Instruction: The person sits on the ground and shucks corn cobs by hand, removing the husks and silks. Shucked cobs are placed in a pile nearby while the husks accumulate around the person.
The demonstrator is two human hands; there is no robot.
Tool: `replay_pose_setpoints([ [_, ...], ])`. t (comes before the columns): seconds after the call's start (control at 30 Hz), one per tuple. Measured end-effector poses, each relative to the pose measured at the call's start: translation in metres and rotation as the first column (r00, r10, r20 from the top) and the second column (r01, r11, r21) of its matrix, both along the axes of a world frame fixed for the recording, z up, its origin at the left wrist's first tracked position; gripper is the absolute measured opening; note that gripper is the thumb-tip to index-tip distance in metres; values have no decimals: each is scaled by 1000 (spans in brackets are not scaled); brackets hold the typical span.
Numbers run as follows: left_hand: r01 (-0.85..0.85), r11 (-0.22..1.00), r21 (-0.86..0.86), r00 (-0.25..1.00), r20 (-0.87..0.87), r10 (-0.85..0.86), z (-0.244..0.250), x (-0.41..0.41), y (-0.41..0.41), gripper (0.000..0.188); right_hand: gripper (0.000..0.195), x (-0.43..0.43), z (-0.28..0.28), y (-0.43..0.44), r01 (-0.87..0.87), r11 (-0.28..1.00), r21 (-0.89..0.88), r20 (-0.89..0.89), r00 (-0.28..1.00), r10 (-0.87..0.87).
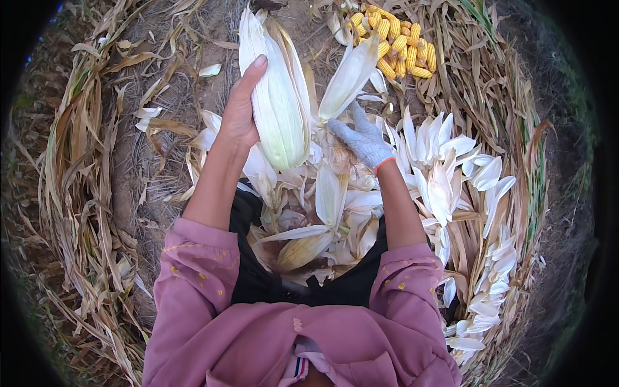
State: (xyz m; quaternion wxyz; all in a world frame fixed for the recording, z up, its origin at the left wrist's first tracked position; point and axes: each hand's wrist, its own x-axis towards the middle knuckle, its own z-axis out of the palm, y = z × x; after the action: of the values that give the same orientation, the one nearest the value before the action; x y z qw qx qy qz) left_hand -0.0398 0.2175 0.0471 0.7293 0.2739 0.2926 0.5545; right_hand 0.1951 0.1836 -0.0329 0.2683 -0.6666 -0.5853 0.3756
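My left hand [244,106], bare, grips a large ear of corn in its pale husk [280,106], thumb laid across the husk. My right hand [362,133] wears a grey knit glove with an orange cuff. Its fingers are spread at the lower end of a husk piece [350,77] that slants up to the right; whether they hold it cannot be told. Loose corn husks [331,193] lie heaped below, between my legs. Beyond the right hand is a pile of husked yellow corn cobs [399,48].
Dry corn stalks [72,169] lie in a long row at the left, and more stalks [512,106] curve along the right. White husks [488,295] are scattered over the right-hand stalks. Bare soil with straw [130,179] shows at the left.
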Motion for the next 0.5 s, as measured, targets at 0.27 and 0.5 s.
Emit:
replay_pose_setpoints([
  [0.27,-79,997,2,993,-84,79,-2,17,-1,55,49,-30,31,-12,-66,967,245,-406,899,164],
  [0.5,-52,999,-13,992,-116,50,-17,47,-11,55,31,-46,42,-34,102,990,95,-644,765,-17],
])
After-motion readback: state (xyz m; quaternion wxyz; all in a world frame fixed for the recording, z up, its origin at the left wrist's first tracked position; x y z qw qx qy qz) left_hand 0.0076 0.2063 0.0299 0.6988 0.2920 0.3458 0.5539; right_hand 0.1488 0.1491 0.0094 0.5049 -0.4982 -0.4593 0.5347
